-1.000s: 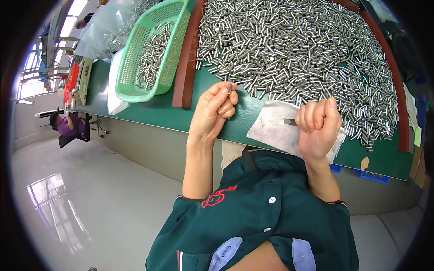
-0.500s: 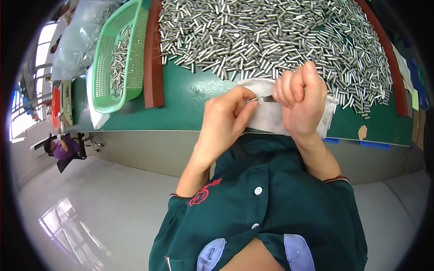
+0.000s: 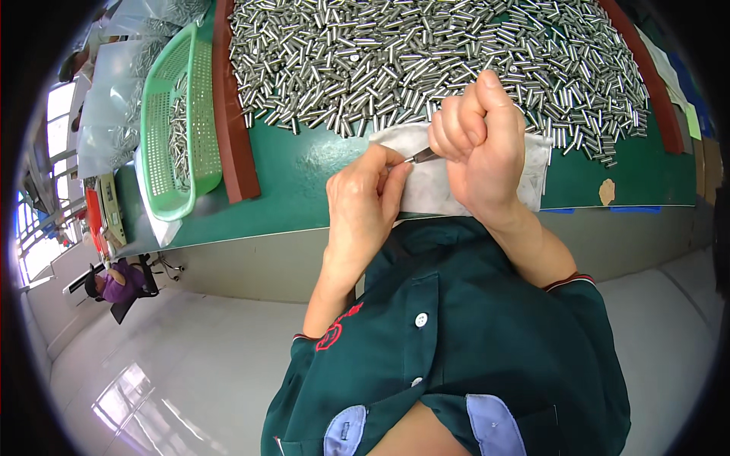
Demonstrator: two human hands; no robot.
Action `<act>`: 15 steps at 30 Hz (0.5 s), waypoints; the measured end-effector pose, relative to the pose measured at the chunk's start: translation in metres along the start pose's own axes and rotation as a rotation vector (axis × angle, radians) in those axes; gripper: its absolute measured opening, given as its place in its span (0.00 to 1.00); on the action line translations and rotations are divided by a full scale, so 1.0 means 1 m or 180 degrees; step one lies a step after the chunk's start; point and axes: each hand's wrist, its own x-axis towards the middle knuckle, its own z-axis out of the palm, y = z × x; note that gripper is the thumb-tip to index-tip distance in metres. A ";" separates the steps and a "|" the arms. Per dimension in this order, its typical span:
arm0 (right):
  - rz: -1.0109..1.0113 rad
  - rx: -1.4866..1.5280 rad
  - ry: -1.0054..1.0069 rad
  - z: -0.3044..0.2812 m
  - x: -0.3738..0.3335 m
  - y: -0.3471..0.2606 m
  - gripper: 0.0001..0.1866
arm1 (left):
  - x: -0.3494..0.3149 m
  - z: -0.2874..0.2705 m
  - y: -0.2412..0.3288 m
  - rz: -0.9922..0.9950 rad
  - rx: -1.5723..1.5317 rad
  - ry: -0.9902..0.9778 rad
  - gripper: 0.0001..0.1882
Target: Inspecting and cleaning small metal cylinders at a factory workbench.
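Between the thumb and fingertips of my left hand point(image 3: 356, 197) is a small metal pin point(image 3: 411, 159), mostly covered by the fingers. My right hand point(image 3: 490, 156) is closed in a fist, thumb up, around a knife-like tool point(image 3: 426, 155). Only the tool's short grey blade shows; its handle is hidden in the fist. The blade's tip meets the exposed end of the pin, or nearly so. Both hands are above a whitish cloth point(image 3: 430, 190) at the table's near edge. Just beyond them spreads a thick layer of similar loose metal pins point(image 3: 395, 61).
Red-brown bars point(image 3: 234, 129) flank the pins on the green table point(image 3: 293, 182). A pale green basket point(image 3: 204, 114) holding pins stands left, beside clear plastic bags point(image 3: 106, 121) and a scale-like device point(image 3: 112, 209). A tan scrap point(image 3: 607, 191) lies right. Another person point(image 3: 115, 285) sits far left.
The tool's blade has come to the pin in my left hand, closing the gap between them. Both hands appear a little further left in the picture, as my view has shifted.
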 end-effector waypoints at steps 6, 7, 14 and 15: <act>-0.0110 0.0312 -0.0066 -0.003 0.001 0.003 0.23 | 0.001 -0.001 0.001 -0.0002 0.0121 -0.0058 0.06; -0.0121 0.0311 -0.0063 -0.003 0.001 0.003 0.23 | 0.001 -0.001 0.002 -0.0003 0.0121 -0.0056 0.06; -0.0089 0.0310 -0.0071 -0.003 0.001 0.003 0.23 | 0.000 0.000 0.003 -0.0063 0.0087 -0.0001 0.05; -0.0087 0.0307 -0.0063 -0.002 0.001 0.003 0.23 | 0.000 0.000 0.003 -0.0056 0.0061 0.0028 0.05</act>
